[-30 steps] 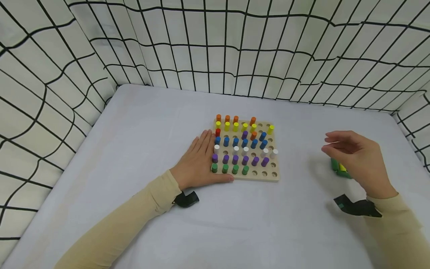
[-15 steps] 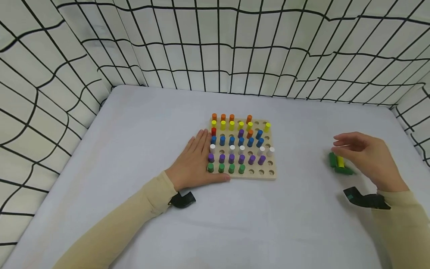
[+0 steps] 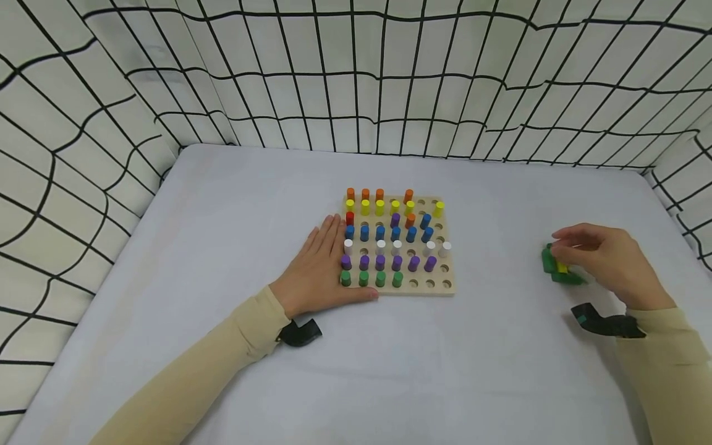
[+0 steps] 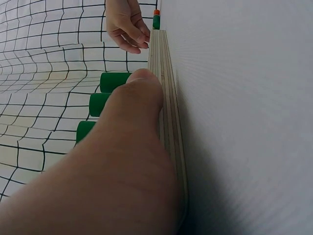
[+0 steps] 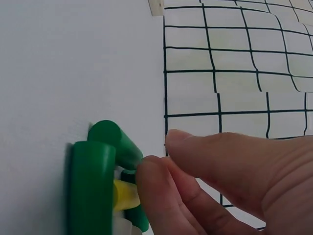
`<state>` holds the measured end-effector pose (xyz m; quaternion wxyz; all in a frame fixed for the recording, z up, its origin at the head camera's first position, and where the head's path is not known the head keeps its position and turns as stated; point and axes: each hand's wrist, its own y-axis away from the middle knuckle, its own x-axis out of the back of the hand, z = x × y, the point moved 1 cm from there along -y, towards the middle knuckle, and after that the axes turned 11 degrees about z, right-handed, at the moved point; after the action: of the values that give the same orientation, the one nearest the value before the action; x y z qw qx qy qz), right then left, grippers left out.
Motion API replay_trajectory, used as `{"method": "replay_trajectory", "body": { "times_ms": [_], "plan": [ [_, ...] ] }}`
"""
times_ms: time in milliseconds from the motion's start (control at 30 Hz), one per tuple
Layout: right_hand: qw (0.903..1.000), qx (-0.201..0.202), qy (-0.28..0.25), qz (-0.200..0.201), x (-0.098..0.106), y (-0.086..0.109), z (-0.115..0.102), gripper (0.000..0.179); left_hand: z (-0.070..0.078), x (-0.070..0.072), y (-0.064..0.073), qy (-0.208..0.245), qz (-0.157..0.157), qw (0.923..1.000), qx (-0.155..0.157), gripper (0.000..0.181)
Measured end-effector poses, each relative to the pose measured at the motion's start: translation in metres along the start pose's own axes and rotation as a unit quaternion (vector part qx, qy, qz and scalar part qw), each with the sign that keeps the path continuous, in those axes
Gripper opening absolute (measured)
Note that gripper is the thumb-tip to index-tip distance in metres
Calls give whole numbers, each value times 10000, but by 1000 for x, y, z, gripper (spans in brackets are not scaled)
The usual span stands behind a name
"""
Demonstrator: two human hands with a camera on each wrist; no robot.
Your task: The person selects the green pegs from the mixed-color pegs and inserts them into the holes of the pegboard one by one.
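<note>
My left hand [image 3: 317, 272] lies against the left side of a wooden pegboard [image 3: 411, 293], fingers stretched along it. Its thumb [image 4: 142, 93] runs along the board's front edge. Coloured pegs stand in rows on the board, with green pegs [image 3: 381, 279] nearest me. On the right, my right hand [image 3: 609, 266] hovers over a small pile of loose pegs. In the right wrist view, green pegs [image 5: 92, 186] surround a yellow peg [image 5: 126, 195] and a partly hidden whitish one. The index fingertip [image 5: 152, 171] is close to the pile; the thumb stays apart, and no peg shows between them.
A white cloth [image 3: 389, 371] covers the table. Black-lined grid netting [image 3: 356, 80] hangs behind it and at both sides. Several holes in the board hold no peg, mostly toward its right side. A dark band [image 3: 606, 321] sits at my right wrist.
My right hand has moved right and lowered to the loose pegs. The left hand keeps its place on the board. The whole head view has shifted slightly.
</note>
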<state>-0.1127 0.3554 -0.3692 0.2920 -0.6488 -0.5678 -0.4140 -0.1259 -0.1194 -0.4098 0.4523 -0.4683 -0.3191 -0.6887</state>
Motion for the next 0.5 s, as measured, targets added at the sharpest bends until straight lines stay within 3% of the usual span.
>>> {"method": "replay_trajectory", "body": {
  "times_ms": [500],
  "plan": [
    [9988, 459, 126, 112, -10, 1, -9, 42, 0, 0, 0, -22, -34, 10000, 15, 136]
  ]
}}
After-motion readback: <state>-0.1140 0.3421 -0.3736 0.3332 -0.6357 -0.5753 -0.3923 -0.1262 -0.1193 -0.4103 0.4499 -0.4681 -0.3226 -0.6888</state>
